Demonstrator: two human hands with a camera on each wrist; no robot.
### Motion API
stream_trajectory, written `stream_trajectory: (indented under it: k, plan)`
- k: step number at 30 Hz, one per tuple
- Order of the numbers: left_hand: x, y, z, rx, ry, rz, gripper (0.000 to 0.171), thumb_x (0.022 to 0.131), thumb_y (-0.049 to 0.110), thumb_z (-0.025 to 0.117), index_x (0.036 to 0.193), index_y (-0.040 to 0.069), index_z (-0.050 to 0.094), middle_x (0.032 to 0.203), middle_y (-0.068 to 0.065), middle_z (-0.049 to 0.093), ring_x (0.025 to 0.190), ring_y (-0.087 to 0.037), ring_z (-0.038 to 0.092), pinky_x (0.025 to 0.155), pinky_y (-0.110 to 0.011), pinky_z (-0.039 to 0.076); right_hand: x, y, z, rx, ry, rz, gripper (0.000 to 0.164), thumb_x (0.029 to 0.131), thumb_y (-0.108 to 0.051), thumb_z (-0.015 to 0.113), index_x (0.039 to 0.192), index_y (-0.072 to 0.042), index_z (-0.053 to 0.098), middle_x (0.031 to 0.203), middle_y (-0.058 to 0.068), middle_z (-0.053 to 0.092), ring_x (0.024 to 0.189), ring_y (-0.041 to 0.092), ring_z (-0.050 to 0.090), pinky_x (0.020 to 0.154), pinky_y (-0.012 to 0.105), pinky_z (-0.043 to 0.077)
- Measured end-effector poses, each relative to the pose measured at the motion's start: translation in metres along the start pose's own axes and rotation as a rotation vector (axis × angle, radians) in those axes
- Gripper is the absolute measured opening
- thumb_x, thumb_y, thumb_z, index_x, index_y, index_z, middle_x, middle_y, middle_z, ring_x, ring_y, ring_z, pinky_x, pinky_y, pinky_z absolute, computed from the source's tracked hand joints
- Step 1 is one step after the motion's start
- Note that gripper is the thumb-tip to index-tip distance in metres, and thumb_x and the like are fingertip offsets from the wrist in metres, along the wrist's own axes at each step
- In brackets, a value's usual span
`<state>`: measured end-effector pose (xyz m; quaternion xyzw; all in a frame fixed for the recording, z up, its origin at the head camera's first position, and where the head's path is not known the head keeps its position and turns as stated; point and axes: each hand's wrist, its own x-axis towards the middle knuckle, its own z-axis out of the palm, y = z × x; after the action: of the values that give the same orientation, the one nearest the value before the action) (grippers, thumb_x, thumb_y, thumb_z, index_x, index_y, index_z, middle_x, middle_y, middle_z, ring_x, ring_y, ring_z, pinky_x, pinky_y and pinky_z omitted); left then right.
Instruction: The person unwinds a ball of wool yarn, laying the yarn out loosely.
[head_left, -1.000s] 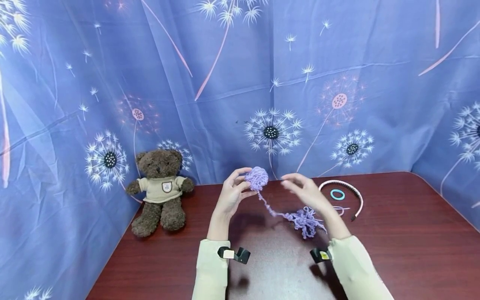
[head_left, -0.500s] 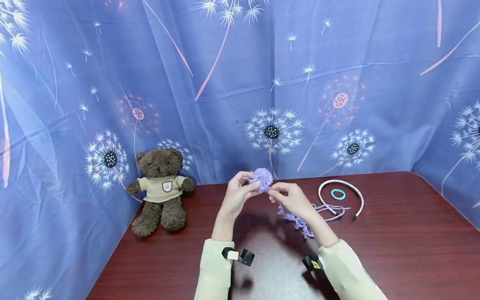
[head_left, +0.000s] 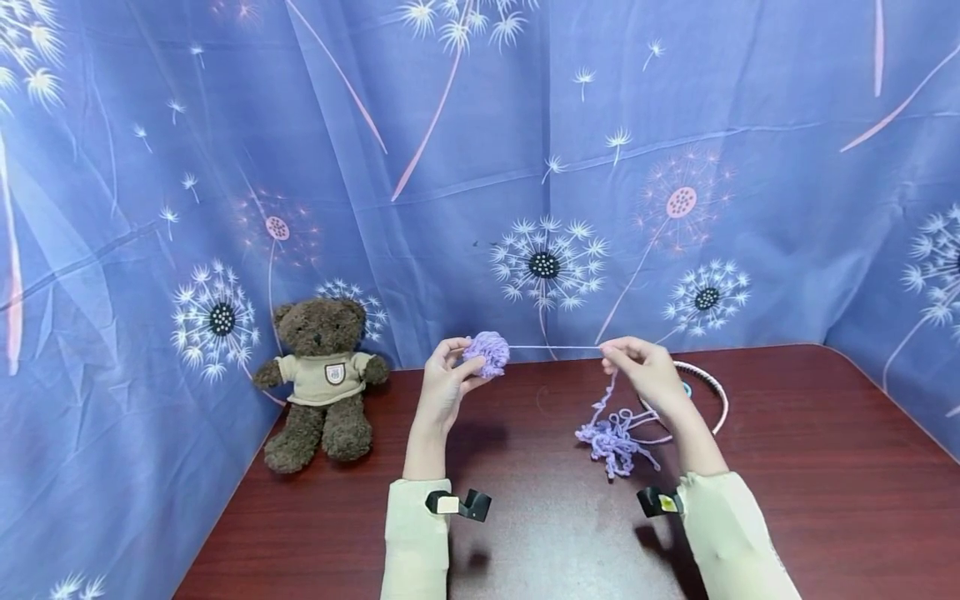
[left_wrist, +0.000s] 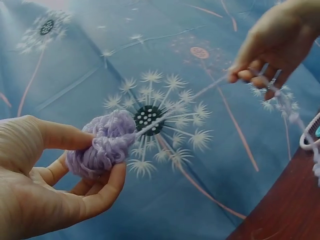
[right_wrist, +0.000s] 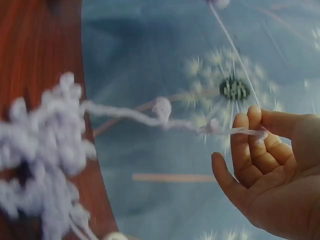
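Note:
My left hand (head_left: 442,383) grips a small ball of purple yarn (head_left: 489,353), thumb in front and fingers behind, raised above the table. From the ball a single strand (left_wrist: 200,92) runs taut and nearly level to my right hand (head_left: 647,373), which pinches it between thumb and fingertips. Below that pinch a knotted, loopy length of the same yarn (right_wrist: 160,117) hangs down to a tangled purple clump (head_left: 615,442) lying on the table. In the left wrist view the wound layers of the ball show clearly.
A brown teddy bear (head_left: 315,387) in a beige shirt sits at the table's left. Behind my right hand lie a white braided headband (head_left: 722,400) and a turquoise ring (head_left: 687,389), partly hidden. A blue dandelion-print curtain (head_left: 465,283) hangs behind the dark red table (head_left: 540,500).
My right hand came in to the ball, pinched the strand there and drew it off to the right, straightening it. My left hand moved slightly left with the ball.

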<state>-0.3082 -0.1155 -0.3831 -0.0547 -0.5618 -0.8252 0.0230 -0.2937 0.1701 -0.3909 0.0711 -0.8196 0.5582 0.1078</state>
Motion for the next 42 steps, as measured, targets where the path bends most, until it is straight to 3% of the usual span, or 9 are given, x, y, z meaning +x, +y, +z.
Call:
stream_trajectory:
  k: [8, 12, 17, 25, 28, 33, 35, 38, 42]
  plan:
    - [-0.001, 0.002, -0.005, 0.040, -0.032, -0.002, 0.031, 0.085, -0.013, 0.056, 0.112, 0.002, 0.053, 0.097, -0.001, 0.055, 0.076, -0.009, 0.057, 0.066, -0.019, 0.052, 0.002, 0.018, -0.027, 0.089, 0.082, 0.060, 0.010, 0.098, -0.027, 0.059, 0.097, -0.019, 0.066, 0.068, -0.028, 0.062, 0.070, -0.007, 0.062, 0.072, 0.009, 0.051]
    - [-0.003, 0.002, -0.003, 0.101, -0.126, -0.005, 0.046, 0.082, -0.014, 0.052, 0.127, -0.007, 0.046, 0.096, 0.001, 0.057, 0.080, -0.007, 0.054, 0.063, -0.017, 0.046, 0.002, 0.019, -0.032, 0.109, 0.124, 0.040, 0.010, 0.099, -0.023, 0.058, 0.099, -0.017, 0.065, 0.069, -0.028, 0.062, 0.070, -0.010, 0.061, 0.071, 0.006, 0.051]
    - [-0.002, -0.002, -0.001, 0.150, -0.221, -0.008, 0.049, 0.079, -0.013, 0.048, 0.128, -0.006, 0.047, 0.096, 0.001, 0.057, 0.081, -0.008, 0.053, 0.064, -0.017, 0.045, 0.003, 0.018, -0.037, 0.180, 0.187, 0.045, 0.008, 0.098, -0.023, 0.058, 0.096, -0.021, 0.066, 0.069, -0.025, 0.064, 0.068, -0.009, 0.062, 0.070, 0.006, 0.051]
    - [0.000, -0.002, -0.006, 0.143, -0.146, 0.046, 0.039, 0.080, -0.015, 0.047, 0.117, -0.005, 0.055, 0.101, -0.003, 0.058, 0.088, -0.010, 0.054, 0.062, -0.018, 0.046, 0.003, 0.022, -0.049, 0.494, 0.384, 0.131, 0.018, 0.095, -0.011, 0.062, 0.083, -0.023, 0.069, 0.064, -0.014, 0.067, 0.061, -0.002, 0.064, 0.064, 0.009, 0.053]
    - [0.000, 0.001, -0.009, 0.119, -0.086, 0.053, 0.035, 0.081, -0.015, 0.048, 0.113, -0.004, 0.057, 0.101, -0.004, 0.057, 0.085, -0.011, 0.055, 0.062, -0.019, 0.046, 0.003, 0.024, -0.053, 0.521, 0.432, 0.162, 0.022, 0.095, -0.010, 0.061, 0.079, -0.024, 0.069, 0.063, -0.014, 0.066, 0.060, -0.002, 0.063, 0.062, 0.008, 0.052]
    - [0.001, 0.005, -0.010, 0.081, -0.050, 0.058, 0.033, 0.081, -0.014, 0.049, 0.106, 0.005, 0.059, 0.099, -0.002, 0.057, 0.084, -0.011, 0.056, 0.063, -0.020, 0.046, 0.004, 0.026, -0.050, 0.403, 0.346, 0.169, 0.020, 0.096, -0.013, 0.060, 0.083, -0.024, 0.069, 0.066, -0.021, 0.065, 0.065, -0.007, 0.061, 0.065, 0.007, 0.051]
    - [0.000, 0.006, -0.008, 0.077, -0.060, 0.056, 0.034, 0.081, -0.014, 0.049, 0.105, 0.007, 0.060, 0.099, -0.002, 0.057, 0.084, -0.011, 0.056, 0.064, -0.020, 0.046, 0.006, 0.025, -0.042, 0.294, 0.277, 0.149, 0.012, 0.097, -0.016, 0.058, 0.096, -0.013, 0.070, 0.069, -0.027, 0.062, 0.068, -0.011, 0.060, 0.068, 0.006, 0.051]
    - [-0.002, 0.005, -0.005, 0.073, -0.079, 0.049, 0.034, 0.081, -0.014, 0.049, 0.103, 0.010, 0.060, 0.100, -0.002, 0.057, 0.083, -0.010, 0.056, 0.063, -0.020, 0.046, 0.007, 0.020, -0.025, 0.141, 0.170, 0.108, 0.030, 0.099, -0.019, 0.056, 0.117, 0.004, 0.063, 0.074, -0.031, 0.059, 0.073, -0.014, 0.057, 0.073, 0.007, 0.051]
    - [-0.005, 0.003, 0.003, 0.069, -0.113, 0.039, 0.035, 0.081, -0.014, 0.049, 0.102, 0.011, 0.060, 0.101, -0.003, 0.057, 0.085, -0.010, 0.056, 0.065, -0.019, 0.047, 0.005, 0.010, 0.009, -0.006, 0.040, 0.057, 0.037, 0.098, -0.021, 0.057, 0.124, 0.005, 0.059, 0.092, -0.003, 0.072, 0.083, -0.005, 0.058, 0.083, 0.017, 0.050]
